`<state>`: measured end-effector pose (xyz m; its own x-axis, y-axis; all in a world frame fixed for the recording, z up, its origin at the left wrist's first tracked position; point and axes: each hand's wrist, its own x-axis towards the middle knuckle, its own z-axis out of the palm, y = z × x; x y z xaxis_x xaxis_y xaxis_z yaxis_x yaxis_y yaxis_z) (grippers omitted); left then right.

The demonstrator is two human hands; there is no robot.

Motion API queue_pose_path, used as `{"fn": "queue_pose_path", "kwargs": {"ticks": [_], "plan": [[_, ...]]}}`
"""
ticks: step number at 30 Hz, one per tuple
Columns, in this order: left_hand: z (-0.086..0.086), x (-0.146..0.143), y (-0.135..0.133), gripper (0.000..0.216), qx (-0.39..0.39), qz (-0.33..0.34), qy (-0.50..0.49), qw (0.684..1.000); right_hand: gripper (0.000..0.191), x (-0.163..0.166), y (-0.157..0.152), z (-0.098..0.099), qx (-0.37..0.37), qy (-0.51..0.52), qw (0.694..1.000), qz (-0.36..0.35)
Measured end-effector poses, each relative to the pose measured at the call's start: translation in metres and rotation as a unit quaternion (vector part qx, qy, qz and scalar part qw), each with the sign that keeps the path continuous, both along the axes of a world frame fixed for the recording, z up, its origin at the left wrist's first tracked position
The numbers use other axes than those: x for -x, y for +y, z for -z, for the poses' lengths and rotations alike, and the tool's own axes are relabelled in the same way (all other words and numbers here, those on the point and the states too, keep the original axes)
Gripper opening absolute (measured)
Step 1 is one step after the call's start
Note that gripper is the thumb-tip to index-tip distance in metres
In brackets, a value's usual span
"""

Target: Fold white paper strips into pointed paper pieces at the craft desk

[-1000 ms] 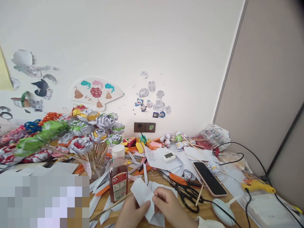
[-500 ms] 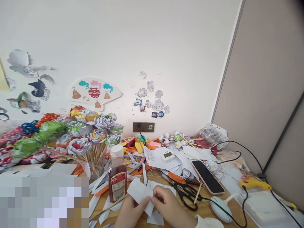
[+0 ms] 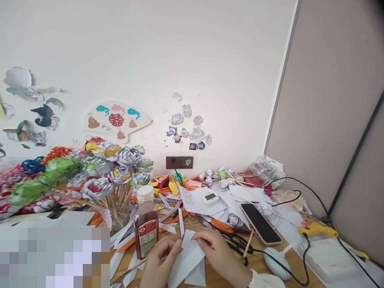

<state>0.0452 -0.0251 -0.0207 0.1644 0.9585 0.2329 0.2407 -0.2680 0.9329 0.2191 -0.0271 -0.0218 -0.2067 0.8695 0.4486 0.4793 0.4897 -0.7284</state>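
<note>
Low in the middle of the view, a white sheet of paper (image 3: 186, 260) slants between my two hands. My left hand (image 3: 162, 258) has its fingers curled and the thumb pressed at the sheet's left edge. My right hand (image 3: 216, 250) pinches the upper right edge of the same sheet between thumb and fingertips. Another white paper piece (image 3: 196, 277) lies under it on the wooden table. A bottle of reddish-brown liquid (image 3: 146, 230) with a white cap stands just beyond my left hand. Black-handled scissors (image 3: 237, 242) lie beyond my right hand, partly covered by it.
Paper flowers on sticks (image 3: 103, 180) crowd the left. Paper strips, a white timer (image 3: 210, 197) and a phone (image 3: 260, 224) lie farther back. To the right are a mouse (image 3: 277, 262), a yellow glue gun (image 3: 318, 230) and looping black cables. A wall rises behind the table.
The paper, earlier raised and angled between both hands, now lies lower and flatter. My hands have moved slightly apart, and the view has shifted a little to the right.
</note>
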Motion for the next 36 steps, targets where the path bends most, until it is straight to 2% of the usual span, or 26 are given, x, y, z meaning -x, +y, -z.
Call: {"fn": "queue_pose_path", "kwargs": {"ticks": [4, 7, 16, 19, 27, 33, 36], "plan": [[0.001, -0.005, 0.0, 0.028, 0.051, 0.063, -0.001, 0.997, 0.023, 0.005, -0.004, -0.001, 0.022, -0.009, 0.999, -0.039], [0.0, -0.008, -0.001, 0.025, 0.08, 0.085, -0.016, 0.993, 0.021, 0.007, -0.004, 0.001, 0.052, 0.0, 0.998, -0.035], [0.005, -0.005, 0.001, 0.027, 0.073, 0.029, -0.005, 0.997, 0.013, 0.007, 0.004, 0.016, 0.069, 0.101, 0.992, 0.001], [0.006, -0.005, 0.001, 0.025, 0.083, 0.031, -0.01, 0.996, 0.008, 0.009, 0.005, 0.014, 0.082, 0.098, 0.992, 0.005], [0.008, -0.011, -0.004, 0.021, 0.092, 0.065, -0.032, 0.993, 0.007, 0.02, -0.004, 0.002, 0.12, 0.077, 0.99, 0.002], [0.01, -0.012, -0.005, 0.029, 0.103, 0.034, -0.075, 0.991, 0.008, 0.022, -0.001, 0.01, 0.113, 0.117, 0.987, -0.015], [0.007, -0.009, -0.003, 0.031, 0.096, 0.022, -0.054, 0.994, 0.007, 0.022, -0.001, 0.012, 0.118, 0.127, 0.985, -0.025]]}}
